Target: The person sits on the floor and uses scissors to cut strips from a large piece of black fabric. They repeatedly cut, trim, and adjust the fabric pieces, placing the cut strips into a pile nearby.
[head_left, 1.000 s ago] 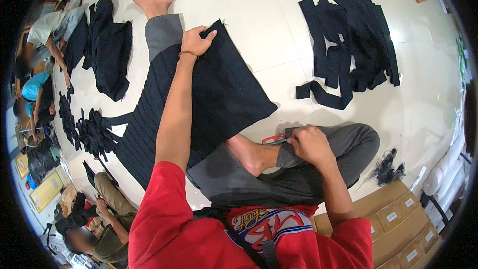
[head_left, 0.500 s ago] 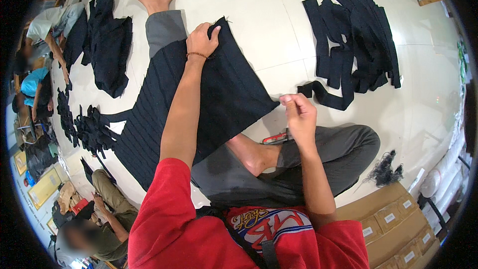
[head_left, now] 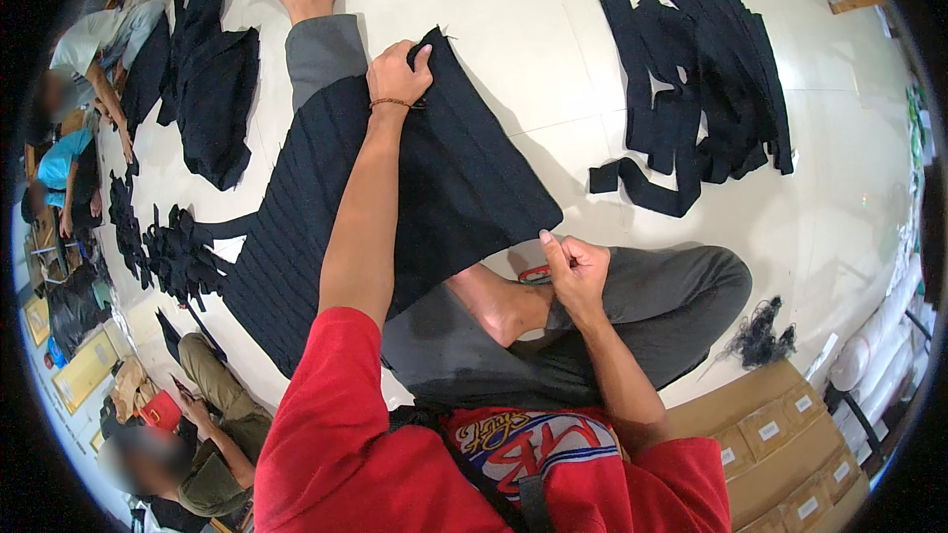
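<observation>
My left hand [head_left: 398, 72] is stretched out along my left leg, fingers curled and pinching the far corner of the black ribbed fabric panel [head_left: 395, 207]. The panel lies flat over my leg and the white floor [head_left: 553, 30], spread between the two hands. Its long axis runs from the lower left, beside the heap of black scraps [head_left: 163, 252], up to the far corner I hold; the ribs run the same way. My right hand [head_left: 573, 271] is drawn in above my bent right knee, thumb and fingers pressed together at the panel's near right corner; whether they pinch the cloth itself or a thread I cannot tell. A small red tool [head_left: 534, 273] lies just beside that hand.

Judgement: the panel is being held taut for edge work. The next move calls for steady tension from the left hand and a firm pinch at the right.
</observation>
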`<state>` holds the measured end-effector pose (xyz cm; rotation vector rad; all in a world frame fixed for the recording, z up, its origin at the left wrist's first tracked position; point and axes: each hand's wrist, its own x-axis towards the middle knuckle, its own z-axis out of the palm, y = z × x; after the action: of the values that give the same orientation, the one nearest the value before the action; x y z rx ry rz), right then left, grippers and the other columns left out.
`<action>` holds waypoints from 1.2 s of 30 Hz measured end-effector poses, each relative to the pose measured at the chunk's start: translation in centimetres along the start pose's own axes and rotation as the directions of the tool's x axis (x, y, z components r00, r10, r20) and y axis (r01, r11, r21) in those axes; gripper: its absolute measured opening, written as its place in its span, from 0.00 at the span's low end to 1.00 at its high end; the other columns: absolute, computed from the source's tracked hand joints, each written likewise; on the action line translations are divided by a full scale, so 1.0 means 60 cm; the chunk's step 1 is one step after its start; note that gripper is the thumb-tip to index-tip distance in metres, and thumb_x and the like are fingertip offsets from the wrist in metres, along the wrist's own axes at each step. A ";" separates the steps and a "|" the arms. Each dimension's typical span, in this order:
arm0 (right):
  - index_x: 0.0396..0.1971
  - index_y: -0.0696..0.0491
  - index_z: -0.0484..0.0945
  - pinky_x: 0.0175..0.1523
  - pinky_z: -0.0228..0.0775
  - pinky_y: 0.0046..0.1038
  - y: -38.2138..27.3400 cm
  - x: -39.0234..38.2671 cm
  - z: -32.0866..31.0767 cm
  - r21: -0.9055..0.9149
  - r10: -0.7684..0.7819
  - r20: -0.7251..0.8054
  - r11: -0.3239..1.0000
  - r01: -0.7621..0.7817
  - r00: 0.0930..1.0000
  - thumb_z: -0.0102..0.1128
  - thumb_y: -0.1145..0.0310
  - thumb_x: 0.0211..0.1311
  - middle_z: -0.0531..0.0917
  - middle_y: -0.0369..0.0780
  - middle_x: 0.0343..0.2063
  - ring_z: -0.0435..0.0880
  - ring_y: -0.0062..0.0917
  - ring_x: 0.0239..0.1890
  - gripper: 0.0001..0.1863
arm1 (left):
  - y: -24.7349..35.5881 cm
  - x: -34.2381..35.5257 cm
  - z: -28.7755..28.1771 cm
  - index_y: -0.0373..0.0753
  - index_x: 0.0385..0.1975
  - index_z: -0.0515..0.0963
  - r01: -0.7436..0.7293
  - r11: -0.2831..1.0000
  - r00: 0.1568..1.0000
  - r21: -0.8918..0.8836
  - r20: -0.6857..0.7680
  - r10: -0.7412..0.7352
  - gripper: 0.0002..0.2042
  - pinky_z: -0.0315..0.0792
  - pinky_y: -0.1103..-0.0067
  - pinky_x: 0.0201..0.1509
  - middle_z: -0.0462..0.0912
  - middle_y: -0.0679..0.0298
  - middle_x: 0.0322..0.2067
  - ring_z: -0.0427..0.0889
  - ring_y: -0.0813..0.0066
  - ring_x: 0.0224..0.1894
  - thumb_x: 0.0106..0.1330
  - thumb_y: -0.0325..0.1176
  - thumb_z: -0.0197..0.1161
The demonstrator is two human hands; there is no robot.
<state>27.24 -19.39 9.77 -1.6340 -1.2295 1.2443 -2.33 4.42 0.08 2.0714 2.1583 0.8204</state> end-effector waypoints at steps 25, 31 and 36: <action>0.10 0.52 0.55 0.23 0.42 0.22 -0.014 -0.142 -0.091 0.201 0.111 -0.208 0.977 -0.068 0.972 0.63 0.81 0.61 0.60 0.26 0.11 0.53 0.11 0.17 0.27 | 0.008 -0.001 -0.002 0.33 0.28 0.82 0.016 1.000 0.999 -0.004 -0.031 -0.016 0.14 0.77 0.63 0.38 0.84 0.48 0.28 0.84 0.48 0.31 0.61 0.41 0.66; 0.10 0.53 0.56 0.21 0.43 0.23 -0.017 -0.161 -0.118 0.178 0.105 -0.206 0.982 -0.069 0.973 0.62 0.80 0.62 0.60 0.28 0.10 0.54 0.12 0.15 0.27 | 0.007 0.000 -0.002 0.33 0.28 0.82 0.029 1.000 0.999 -0.002 -0.028 -0.029 0.15 0.77 0.63 0.37 0.84 0.48 0.27 0.84 0.47 0.31 0.61 0.41 0.66; 0.10 0.53 0.55 0.21 0.42 0.24 -0.017 -0.176 -0.140 0.156 0.119 -0.202 0.984 -0.088 0.972 0.62 0.80 0.61 0.60 0.28 0.10 0.53 0.12 0.15 0.27 | 0.010 0.000 -0.003 0.33 0.28 0.82 0.037 0.999 0.999 0.013 -0.022 -0.037 0.15 0.78 0.63 0.37 0.84 0.48 0.27 0.84 0.48 0.31 0.61 0.42 0.66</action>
<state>34.33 -29.29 15.73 -1.6907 -0.9129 1.1606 -1.88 4.31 0.46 2.0314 2.2118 0.8306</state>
